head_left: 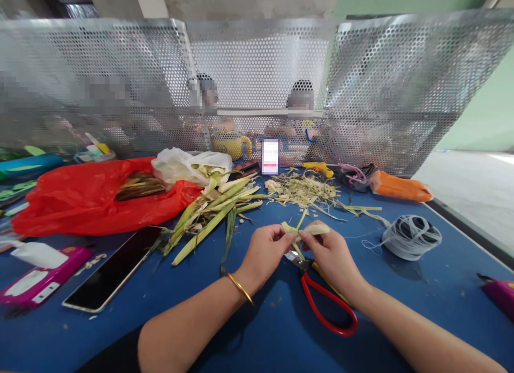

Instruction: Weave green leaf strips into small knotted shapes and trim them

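Observation:
My left hand (261, 255) and my right hand (331, 258) meet above the blue table, both closed in a pinch. Between their fingertips is a pale green husk strip (300, 222), with ends sticking out above and below. Just under the hands lie scissors with a red handle (308, 295); my right hand covers part of them, and a yellow length shows beside it. Long green-yellow husks (212, 218) are heaped to the left of my left hand. Beyond the hands spreads a pile of shredded husk scraps (307, 190). A gold bangle circles my left wrist.
At left are a red plastic bag (84, 202), a white plastic bag (188, 161), a black-screened phone (116, 268) and a magenta device (44, 276). A ball of pale twine (412, 236) and an orange packet (401, 187) sit at right. A perforated metal screen (257, 57) stands behind, with people beyond.

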### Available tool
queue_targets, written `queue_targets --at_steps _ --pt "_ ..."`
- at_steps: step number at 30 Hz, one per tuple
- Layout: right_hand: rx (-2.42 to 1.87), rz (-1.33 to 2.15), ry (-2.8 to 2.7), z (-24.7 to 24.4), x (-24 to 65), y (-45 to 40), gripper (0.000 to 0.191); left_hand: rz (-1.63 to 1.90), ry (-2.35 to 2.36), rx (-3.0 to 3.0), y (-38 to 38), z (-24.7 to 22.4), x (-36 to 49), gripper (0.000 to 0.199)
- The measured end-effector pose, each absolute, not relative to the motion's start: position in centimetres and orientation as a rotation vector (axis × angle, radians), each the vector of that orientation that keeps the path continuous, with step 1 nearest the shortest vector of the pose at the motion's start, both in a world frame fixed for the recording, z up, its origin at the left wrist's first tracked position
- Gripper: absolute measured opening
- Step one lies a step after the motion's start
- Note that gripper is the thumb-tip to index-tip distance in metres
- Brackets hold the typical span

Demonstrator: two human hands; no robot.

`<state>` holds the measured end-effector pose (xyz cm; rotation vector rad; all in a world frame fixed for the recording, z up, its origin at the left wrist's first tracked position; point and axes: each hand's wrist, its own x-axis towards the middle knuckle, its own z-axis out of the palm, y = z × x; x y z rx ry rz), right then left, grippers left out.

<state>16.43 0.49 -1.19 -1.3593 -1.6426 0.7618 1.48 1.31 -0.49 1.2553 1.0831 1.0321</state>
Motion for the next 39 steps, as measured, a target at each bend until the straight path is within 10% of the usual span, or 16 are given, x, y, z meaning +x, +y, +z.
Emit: queue_targets --at_steps 16,28,39 --pt "-1.307 0.528 -1.735 -0.6 16.4 -0.2 0.02 0.831 0.818 0.711 1.6 -0.7 1.1 0.026" --pt "-1.422 1.078 -1.356 -1.2 15.6 0.4 0.036 1.112 1.046 0.855 1.6 -0.2 1.5 0.026" --pt "-0.676 -0.237 -2.657 0.6 17.3 0.0 0.026 1.137 1.13 0.752 2.1 -0.6 1.3 0.028"
